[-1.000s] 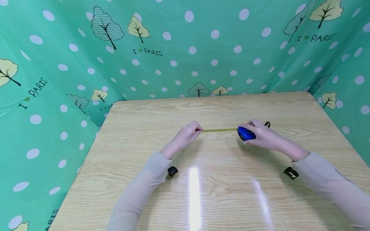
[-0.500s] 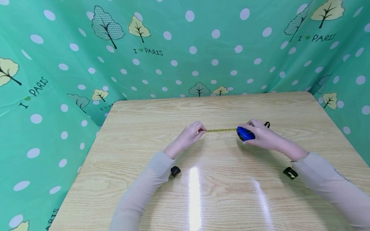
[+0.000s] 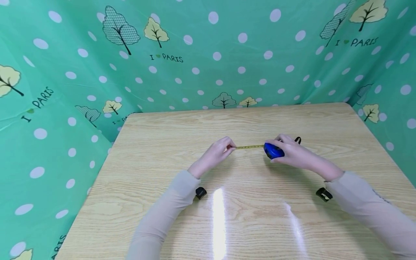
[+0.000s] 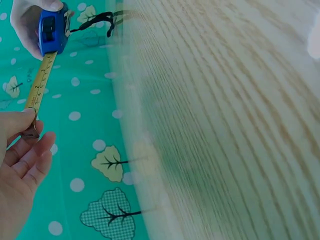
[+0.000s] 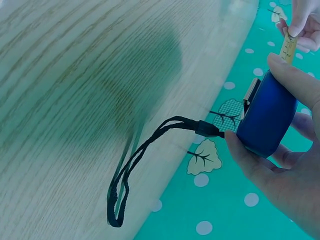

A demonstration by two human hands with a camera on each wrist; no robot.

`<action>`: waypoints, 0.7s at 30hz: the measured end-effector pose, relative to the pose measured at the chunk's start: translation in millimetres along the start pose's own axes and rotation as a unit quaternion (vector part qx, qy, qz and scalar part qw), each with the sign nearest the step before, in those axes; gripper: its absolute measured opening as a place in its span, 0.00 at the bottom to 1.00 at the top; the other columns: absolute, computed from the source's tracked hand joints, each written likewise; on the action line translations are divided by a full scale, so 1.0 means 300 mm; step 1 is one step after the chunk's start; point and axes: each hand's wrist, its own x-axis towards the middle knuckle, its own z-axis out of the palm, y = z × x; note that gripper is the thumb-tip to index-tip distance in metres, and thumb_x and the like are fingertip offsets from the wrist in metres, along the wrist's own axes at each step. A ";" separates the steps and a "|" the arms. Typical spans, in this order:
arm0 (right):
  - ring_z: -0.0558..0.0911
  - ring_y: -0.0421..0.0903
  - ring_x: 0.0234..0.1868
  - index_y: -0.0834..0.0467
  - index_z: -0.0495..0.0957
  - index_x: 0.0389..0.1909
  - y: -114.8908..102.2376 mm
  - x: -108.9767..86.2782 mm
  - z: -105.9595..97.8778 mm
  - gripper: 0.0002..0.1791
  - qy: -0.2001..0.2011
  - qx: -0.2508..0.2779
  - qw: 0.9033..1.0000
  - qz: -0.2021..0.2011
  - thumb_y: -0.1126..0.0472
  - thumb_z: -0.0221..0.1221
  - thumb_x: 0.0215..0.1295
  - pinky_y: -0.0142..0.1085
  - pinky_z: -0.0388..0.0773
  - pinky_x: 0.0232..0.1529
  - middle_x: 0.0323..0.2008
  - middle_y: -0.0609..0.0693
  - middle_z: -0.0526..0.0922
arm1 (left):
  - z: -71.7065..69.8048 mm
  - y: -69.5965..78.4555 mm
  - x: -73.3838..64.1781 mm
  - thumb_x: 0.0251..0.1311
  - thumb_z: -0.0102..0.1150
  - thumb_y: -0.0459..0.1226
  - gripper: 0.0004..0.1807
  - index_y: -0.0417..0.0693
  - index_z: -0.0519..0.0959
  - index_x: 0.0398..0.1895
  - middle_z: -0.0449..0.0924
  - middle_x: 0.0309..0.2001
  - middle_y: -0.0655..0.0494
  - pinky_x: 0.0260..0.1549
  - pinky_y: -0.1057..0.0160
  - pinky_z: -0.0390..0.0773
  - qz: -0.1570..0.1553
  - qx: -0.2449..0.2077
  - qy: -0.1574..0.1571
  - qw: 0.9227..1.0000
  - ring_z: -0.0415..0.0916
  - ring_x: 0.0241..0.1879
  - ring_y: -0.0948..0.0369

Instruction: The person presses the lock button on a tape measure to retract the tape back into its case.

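My right hand (image 3: 290, 151) grips the blue case of a tape measure (image 3: 273, 150), held above the table. From the case a short length of yellow blade (image 4: 41, 82) runs straight across to my left hand (image 3: 217, 152). The left thumb and forefinger pinch the blade's metal end hook (image 4: 31, 132), while the other fingers curl loosely below it. A black wrist strap (image 5: 165, 131) hangs from the back of the case toward the tabletop. In the right wrist view a metal belt clip (image 5: 250, 97) shows on the side of the case.
The wood-grain table (image 3: 182, 126) spreads beneath both hands. Green curtain (image 3: 195, 72) with dots and trees hangs behind it and along both sides. Small black wrist-worn devices show under each sleeve, a left one (image 3: 200, 193) and a right one (image 3: 324, 194).
My left hand has moved right toward the case, so the exposed blade is shorter. The right hand has shifted slightly left, keeping its grip on the tape measure.
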 end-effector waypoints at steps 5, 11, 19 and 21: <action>0.68 0.54 0.42 0.64 0.67 0.56 -0.004 0.006 0.003 0.34 -0.005 -0.001 1.000 0.000 0.60 0.66 0.47 0.45 0.75 0.35 0.41 0.59 0.67 | 0.009 0.002 0.005 0.57 0.53 0.30 0.02 0.40 0.73 0.33 0.74 0.31 0.54 0.31 0.75 0.72 -0.007 0.005 -0.003 1.000 0.73 0.32 0.64; 0.68 0.55 0.43 0.64 0.66 0.57 -0.012 0.012 0.009 0.34 -0.005 0.004 1.000 -0.002 0.60 0.66 0.47 0.46 0.74 0.37 0.42 0.59 0.67 | 0.018 0.001 0.010 0.57 0.54 0.30 0.02 0.41 0.74 0.32 0.75 0.31 0.55 0.30 0.76 0.72 -0.007 0.005 0.002 1.000 0.73 0.31 0.64; 0.68 0.55 0.43 0.65 0.67 0.56 -0.029 0.027 0.019 0.34 -0.007 0.012 1.000 -0.006 0.60 0.66 0.47 0.46 0.74 0.37 0.42 0.59 0.67 | 0.028 0.013 0.024 0.57 0.53 0.31 0.02 0.39 0.73 0.31 0.76 0.31 0.53 0.30 0.77 0.71 0.007 -0.015 -0.002 1.000 0.73 0.31 0.63; 0.68 0.55 0.43 0.64 0.67 0.56 -0.034 0.031 0.020 0.34 -0.006 0.013 1.000 -0.007 0.60 0.67 0.47 0.46 0.74 0.37 0.42 0.59 0.67 | 0.032 0.013 0.026 0.58 0.53 0.30 0.02 0.39 0.73 0.31 0.76 0.31 0.53 0.30 0.77 0.71 0.011 -0.019 -0.001 1.000 0.73 0.31 0.62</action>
